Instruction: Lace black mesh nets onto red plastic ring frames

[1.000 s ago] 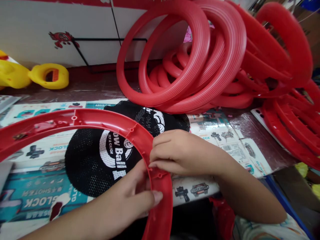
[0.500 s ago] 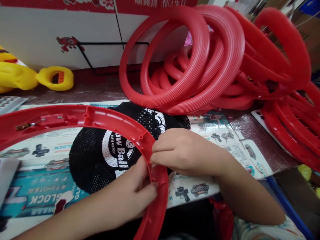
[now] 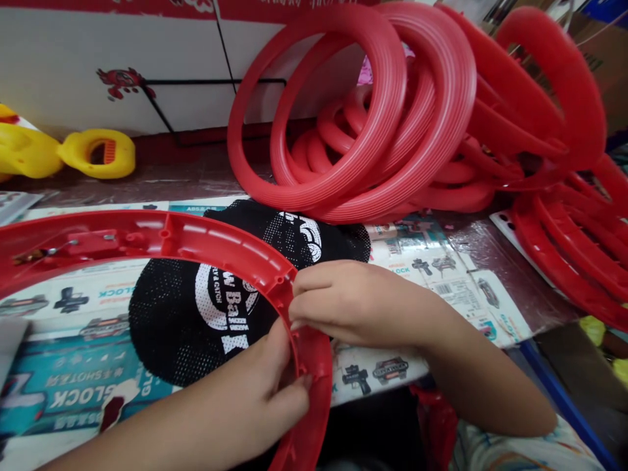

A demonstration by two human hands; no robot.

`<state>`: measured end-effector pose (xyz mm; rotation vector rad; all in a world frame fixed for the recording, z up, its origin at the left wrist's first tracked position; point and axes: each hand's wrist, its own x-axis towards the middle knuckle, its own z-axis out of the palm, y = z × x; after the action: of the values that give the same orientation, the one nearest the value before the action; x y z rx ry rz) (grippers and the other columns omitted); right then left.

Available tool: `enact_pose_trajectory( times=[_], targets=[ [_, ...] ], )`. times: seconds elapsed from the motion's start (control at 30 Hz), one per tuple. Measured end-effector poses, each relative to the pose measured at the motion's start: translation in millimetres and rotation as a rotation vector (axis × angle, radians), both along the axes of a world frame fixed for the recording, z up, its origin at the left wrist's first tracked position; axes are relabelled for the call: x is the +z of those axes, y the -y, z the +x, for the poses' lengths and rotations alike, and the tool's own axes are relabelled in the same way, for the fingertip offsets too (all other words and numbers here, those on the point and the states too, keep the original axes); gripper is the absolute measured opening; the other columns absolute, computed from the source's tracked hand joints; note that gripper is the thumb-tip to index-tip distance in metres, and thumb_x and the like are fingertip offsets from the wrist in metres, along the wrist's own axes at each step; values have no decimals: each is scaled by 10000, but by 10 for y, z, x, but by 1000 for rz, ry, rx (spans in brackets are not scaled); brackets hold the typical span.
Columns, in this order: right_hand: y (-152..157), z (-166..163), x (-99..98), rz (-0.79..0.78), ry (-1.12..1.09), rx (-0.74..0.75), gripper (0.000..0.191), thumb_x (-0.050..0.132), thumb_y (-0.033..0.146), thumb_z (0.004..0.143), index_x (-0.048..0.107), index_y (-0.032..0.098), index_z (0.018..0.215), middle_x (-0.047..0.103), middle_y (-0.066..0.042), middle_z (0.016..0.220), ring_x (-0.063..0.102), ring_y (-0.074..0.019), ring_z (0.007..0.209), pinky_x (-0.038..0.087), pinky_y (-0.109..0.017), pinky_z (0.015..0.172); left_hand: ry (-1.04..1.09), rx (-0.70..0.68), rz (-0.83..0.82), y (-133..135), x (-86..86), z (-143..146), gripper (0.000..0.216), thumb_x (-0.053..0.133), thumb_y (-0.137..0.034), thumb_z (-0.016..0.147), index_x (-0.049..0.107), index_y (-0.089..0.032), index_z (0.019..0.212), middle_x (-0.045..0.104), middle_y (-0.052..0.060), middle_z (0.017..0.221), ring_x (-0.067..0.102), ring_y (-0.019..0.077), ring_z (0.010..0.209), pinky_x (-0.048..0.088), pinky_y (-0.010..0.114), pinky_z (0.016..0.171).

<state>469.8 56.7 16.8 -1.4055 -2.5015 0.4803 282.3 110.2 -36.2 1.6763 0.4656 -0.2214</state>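
A large red plastic ring [image 3: 206,237] lies hollow side up over the table, curving from the left edge down to the bottom middle. My left hand [image 3: 260,386] grips its rim from inside, thumb pressed on the channel. My right hand [image 3: 343,301] is closed on the same stretch of rim from the outer side, fingers curled at the channel's edge. Under the ring lies a round black mesh disc [image 3: 196,307] with white lettering.
A heap of red rings [image 3: 392,111] leans at the back and right. Yellow plastic parts [image 3: 95,152] sit at the far left by a white wall panel. Printed packaging sheets [image 3: 441,275] cover the table. A blue edge [image 3: 559,392] runs at the lower right.
The ring has shifted slightly under my hands; both hands stay on the same stretch of rim, the left thumb moving a little along the channel.
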Motion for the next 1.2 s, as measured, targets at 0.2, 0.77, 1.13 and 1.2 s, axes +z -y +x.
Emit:
enact_pose_trajectory(
  times=[0.2,0.77,1.13,1.2],
  targets=[
    [6,-9,-5,7,97,5,157,517,102,890,648,102,804,630,-50,847,536,-125,763,459,-240,714,8,41,-43,17,0,9,334,528,-306,883,477,-231,1204,601,66,1156,568,252,1058,473,389,930],
    [94,-54,-73,430,258,-97,214,498,109,894,553,158,694,494,12,627,414,-124,580,256,-289,563,1,388,-162,40,1,102,246,514,-290,855,457,-197,1075,619,37,925,589,218,904,486,338,767],
    [66,-87,-82,523,203,-63,226,485,123,918,629,139,744,559,-23,731,422,-147,676,306,-302,621,40,264,-79,60,73,117,219,454,-234,866,431,-207,1083,605,50,1044,568,211,960,480,334,815],
    [54,-94,-112,537,171,-73,219,492,120,915,635,131,750,569,-27,744,422,-146,680,314,-301,626,45,228,-77,63,89,110,249,438,-232,868,411,-206,1115,586,71,1109,564,212,963,481,336,801]
  ],
)
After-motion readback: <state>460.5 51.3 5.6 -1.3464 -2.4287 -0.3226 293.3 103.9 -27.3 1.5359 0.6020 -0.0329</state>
